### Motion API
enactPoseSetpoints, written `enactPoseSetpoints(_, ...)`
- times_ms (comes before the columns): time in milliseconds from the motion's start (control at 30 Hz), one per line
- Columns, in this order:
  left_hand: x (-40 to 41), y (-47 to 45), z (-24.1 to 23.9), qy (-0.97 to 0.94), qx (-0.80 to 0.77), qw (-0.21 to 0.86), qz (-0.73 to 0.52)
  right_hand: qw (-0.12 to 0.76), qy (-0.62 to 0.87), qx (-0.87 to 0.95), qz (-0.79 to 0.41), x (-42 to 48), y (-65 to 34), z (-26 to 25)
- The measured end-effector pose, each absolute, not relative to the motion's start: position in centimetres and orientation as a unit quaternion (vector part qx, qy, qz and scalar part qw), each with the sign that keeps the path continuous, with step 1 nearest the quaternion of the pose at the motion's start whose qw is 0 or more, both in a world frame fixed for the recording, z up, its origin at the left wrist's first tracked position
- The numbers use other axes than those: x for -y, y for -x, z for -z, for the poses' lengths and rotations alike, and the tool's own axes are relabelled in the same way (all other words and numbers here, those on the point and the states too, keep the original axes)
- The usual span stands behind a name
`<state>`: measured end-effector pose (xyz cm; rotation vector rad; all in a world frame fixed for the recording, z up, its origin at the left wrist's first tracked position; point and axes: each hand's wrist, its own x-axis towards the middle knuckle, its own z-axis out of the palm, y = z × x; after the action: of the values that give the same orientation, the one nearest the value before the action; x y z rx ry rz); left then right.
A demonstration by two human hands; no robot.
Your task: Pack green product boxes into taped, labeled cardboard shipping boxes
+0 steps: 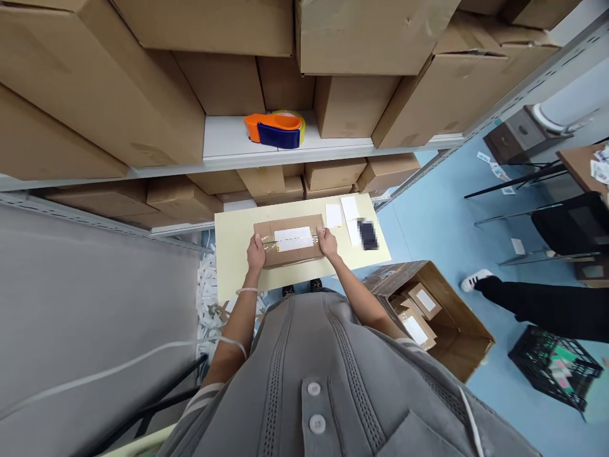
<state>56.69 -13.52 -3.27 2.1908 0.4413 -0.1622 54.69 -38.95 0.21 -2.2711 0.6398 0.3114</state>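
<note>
A taped cardboard box with a white label on its top lies on the pale yellow table. My left hand grips its left end, thumb on top. At the opposite end, my right hand holds the box with the thumb over the upper edge. Clear tape shows on the top near both hands. White paper slips lie to the right of the box, beside a dark pixelated object whose kind I cannot make out.
Shelves ahead hold several cardboard boxes and an orange and blue tape dispenser. Right of my body stands a large open carton with small labelled boxes inside. Another person's leg and a black crate are farther right. Paper scraps lie left.
</note>
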Motion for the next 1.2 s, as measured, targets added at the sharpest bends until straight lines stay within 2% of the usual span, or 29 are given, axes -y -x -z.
enactPoseSetpoints(367, 13.7, -56.8, 2.7, -0.853, -0.173, 0.482, 0.098, 0.343, 0.89, -0.269, -0.134, 38.7, -55.0, -0.2)
enactPoseSetpoints(867, 13.9, -56.8, 2.2, -0.893, -0.163, 0.402, 0.121, 0.287, 0.914, -0.259, -0.122, 38.0, -55.3, -0.6)
enactPoseSetpoints(967, 14.1, -56.8, 2.1, -0.9, -0.186, 0.377, 0.114, 0.293, 0.912, -0.262, -0.116, 38.0, -55.2, -0.7)
enactPoseSetpoints(1200, 13.9, -57.0, 1.3, -0.881, -0.203, 0.41, 0.119, 0.346, 0.886, -0.27, -0.151, 38.2, -55.4, -2.0)
